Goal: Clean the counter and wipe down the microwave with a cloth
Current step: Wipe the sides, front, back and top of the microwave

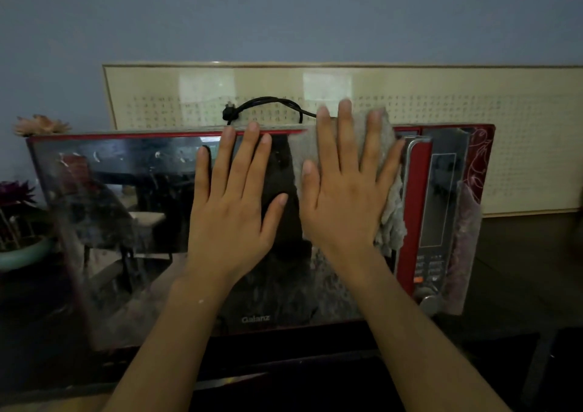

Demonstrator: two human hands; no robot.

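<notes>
A red microwave (126, 210) with a dark mirrored glass door fills the middle of the head view. My right hand (344, 191) lies flat, fingers spread, pressing a grey cloth (391, 213) against the upper right part of the door, beside the red handle (418, 197). The cloth sticks out above my fingertips and hangs ragged at the right of my palm. Left of it, my left hand (233, 203) rests flat and bare on the glass, fingertips at the door's top edge. The door is streaked and dusty.
A black power cord with plug (265, 104) lies on top of the microwave. A framed beige panel (520, 128) leans on the wall behind. Flowers in a green pot (22, 222) stand at the left. The control panel with a knob (430, 304) is at the right. The dark counter (511, 285) extends right.
</notes>
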